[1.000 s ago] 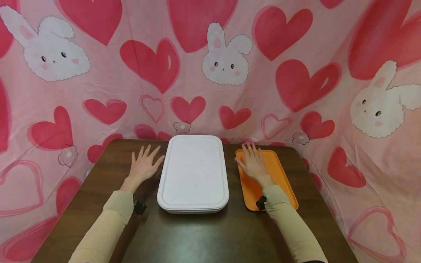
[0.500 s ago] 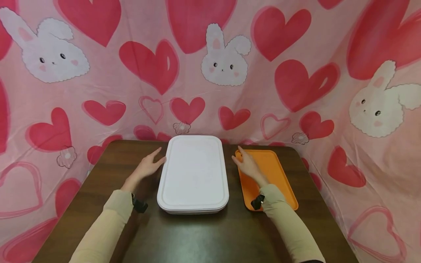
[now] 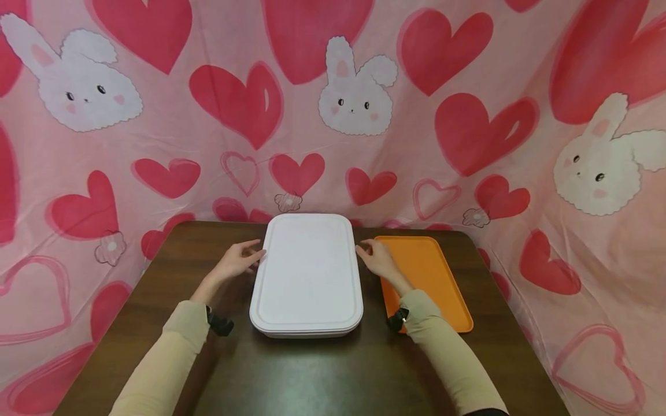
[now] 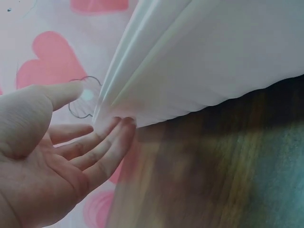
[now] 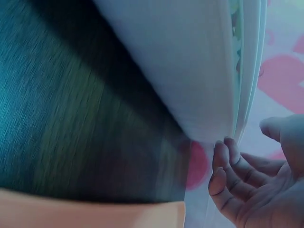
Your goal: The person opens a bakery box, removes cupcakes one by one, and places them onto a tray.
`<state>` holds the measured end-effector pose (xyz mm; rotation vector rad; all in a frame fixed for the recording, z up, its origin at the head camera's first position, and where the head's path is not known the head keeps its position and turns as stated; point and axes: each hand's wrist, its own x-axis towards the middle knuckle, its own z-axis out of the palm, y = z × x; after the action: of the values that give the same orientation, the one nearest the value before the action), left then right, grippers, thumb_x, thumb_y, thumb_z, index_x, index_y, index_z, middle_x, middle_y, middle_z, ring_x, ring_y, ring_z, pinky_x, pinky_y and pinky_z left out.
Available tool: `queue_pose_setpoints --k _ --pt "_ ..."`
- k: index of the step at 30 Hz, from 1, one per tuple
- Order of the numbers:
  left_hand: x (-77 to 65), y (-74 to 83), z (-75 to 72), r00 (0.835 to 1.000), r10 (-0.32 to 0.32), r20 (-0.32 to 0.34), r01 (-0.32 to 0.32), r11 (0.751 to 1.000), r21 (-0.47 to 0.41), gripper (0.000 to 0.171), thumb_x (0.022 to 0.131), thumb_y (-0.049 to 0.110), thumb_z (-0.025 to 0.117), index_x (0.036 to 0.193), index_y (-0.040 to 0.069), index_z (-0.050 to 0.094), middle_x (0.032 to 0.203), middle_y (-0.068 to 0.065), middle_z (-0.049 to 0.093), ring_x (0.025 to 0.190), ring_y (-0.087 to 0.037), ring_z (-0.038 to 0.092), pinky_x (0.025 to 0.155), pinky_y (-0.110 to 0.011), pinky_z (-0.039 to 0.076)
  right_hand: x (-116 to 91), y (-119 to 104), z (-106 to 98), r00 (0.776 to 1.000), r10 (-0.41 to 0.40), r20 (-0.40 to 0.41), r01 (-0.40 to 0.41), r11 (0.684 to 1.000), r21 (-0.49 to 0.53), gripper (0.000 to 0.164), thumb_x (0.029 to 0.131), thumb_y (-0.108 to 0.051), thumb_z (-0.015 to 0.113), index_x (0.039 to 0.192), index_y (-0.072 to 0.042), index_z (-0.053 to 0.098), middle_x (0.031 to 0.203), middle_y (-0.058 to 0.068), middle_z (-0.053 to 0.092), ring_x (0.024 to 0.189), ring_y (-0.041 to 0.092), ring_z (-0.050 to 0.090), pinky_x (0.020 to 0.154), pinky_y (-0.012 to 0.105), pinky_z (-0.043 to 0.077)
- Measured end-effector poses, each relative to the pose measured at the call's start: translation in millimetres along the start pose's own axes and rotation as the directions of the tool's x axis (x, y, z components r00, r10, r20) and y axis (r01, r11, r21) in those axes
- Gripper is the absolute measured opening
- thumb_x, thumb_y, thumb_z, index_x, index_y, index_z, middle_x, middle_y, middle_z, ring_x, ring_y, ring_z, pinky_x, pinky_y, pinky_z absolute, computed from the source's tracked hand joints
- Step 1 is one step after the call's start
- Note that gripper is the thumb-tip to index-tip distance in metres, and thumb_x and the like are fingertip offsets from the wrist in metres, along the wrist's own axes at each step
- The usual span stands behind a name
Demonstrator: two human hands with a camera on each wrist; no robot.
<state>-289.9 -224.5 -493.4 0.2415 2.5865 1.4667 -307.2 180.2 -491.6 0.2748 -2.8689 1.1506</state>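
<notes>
A white plastic box with a flat white lid point(image 3: 307, 271) stands lengthwise at the middle of the table. My left hand point(image 3: 234, 264) is at its left side, thumb beside the lid's edge. In the left wrist view, the fingertips point(image 4: 126, 124) come right up to the box wall point(image 4: 213, 61), with the thumb held apart. At the opposite side, my right hand point(image 3: 378, 261) has bent fingers close to the lid's edge. The right wrist view shows its fingertips point(image 5: 221, 154) by the box's far corner, thumb spread away. Neither hand pinches the lid.
An orange tray point(image 3: 429, 277) lies on the right of the dark wooden table point(image 3: 312, 375), partly under my right forearm. Behind hangs a pink cloth point(image 3: 218, 34) with hearts and rabbits. Green bits show through a narrow gap point(image 5: 236, 33) beneath the lid.
Both hands were spread flat, the left on the table and the right over the orange tray. They have lifted, bent their fingers and moved inward to the box's sides.
</notes>
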Motion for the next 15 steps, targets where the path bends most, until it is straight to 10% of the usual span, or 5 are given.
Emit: queue_pose_setpoints --k 15 --pt "-0.7 9.4 9.9 1.0 -0.012 0.003 0.011 0.996 0.091 0.072 0.103 0.017 0.076 0.156 -0.02 0.044 0.093 -0.022 0.073 0.064 -0.014 0.067 0.065 -0.044 0.067 -2.6 -19.7 9.8 0.999 0.033 0.039 -0.036 0.997 0.066 0.041 0.1 -0.016 0.074 0.128 0.014 0.071 0.07 0.011 0.063 0.051 0.021 0.057 0.05 0.025 0.049"
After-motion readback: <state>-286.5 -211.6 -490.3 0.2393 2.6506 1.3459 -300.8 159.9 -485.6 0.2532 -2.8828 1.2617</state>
